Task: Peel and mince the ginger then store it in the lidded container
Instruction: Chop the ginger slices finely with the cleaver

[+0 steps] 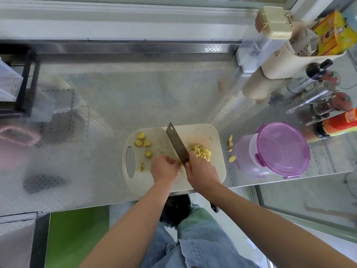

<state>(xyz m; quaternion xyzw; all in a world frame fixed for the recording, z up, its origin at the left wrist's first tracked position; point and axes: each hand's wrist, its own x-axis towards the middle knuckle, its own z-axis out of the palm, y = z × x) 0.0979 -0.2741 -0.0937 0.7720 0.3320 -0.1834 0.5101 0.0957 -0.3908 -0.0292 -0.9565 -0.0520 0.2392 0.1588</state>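
Seen from above, looking down my own arms at a cream cutting board [201, 132] that lies at the near edge of a patterned metal tabletop [116, 89]. My right grip [201, 171] is wrapped around the handle of a cleaver [176, 143], and the handle itself is hidden inside it. The wide steel blade slants away from me toward the upper left, its edge down on the board. My left grip [165, 168] sits just left of the blade, fingers curled in over a small ginger piece [181, 163] held against the steel; only a yellow edge of it shows. To the right of the blade, touching my right grip, is a loose pile of cut ginger strips [201, 150], pale yellow. On the left half of the board, near its oval handle hole, lie a few ginger chunks [143, 142], and some small scraps [142, 168] lie closer to me. Off the board to the right, several ginger trimmings [230, 141] lie on the tabletop, between the board and the lidded container [280, 149]. That container has a cloudy body and a round purple lid, which is on it. Beyond it, along the right edge, stand metal shakers [316, 97] and a red-labelled bottle [340, 122]. Farther back is a cream holder [289, 60] stuffed with packets, and a tan latched box [274, 22]. A black rack [29, 80] stands at the far left. My blue jeans [202, 238] show below the tabletop edge.
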